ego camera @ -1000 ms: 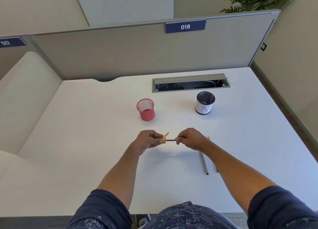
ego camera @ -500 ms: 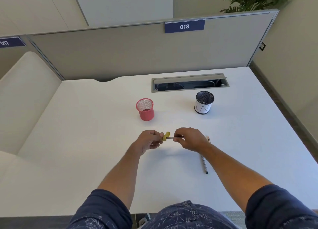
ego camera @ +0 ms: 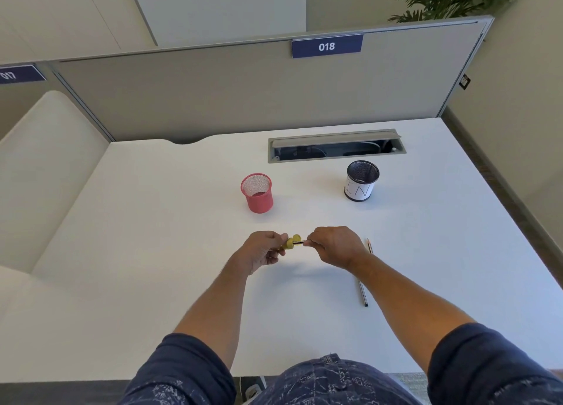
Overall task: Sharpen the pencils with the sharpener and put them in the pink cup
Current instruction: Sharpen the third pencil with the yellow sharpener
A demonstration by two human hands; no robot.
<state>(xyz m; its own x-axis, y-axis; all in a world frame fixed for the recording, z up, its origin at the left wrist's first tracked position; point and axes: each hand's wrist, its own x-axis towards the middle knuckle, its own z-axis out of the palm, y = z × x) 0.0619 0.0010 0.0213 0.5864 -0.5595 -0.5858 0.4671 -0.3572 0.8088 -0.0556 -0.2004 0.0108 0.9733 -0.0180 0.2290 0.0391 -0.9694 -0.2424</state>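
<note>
left hand (ego camera: 262,251): my fingers curl round the yellow sharpener (ego camera: 291,242), mid-desk, toward the near edge.
right hand (ego camera: 332,246): fingertips pinch the pencil (ego camera: 300,244); its tip is probably inside the sharpener.
handling: light, stiff, brittle lead; I grip near the sharpener.
pink cup (ego camera: 257,193): just beyond my hands.

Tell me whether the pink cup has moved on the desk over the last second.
No. The pink cup keeps its place left of and nearer than the cable tray; the slight frame shift is the camera's.
</note>
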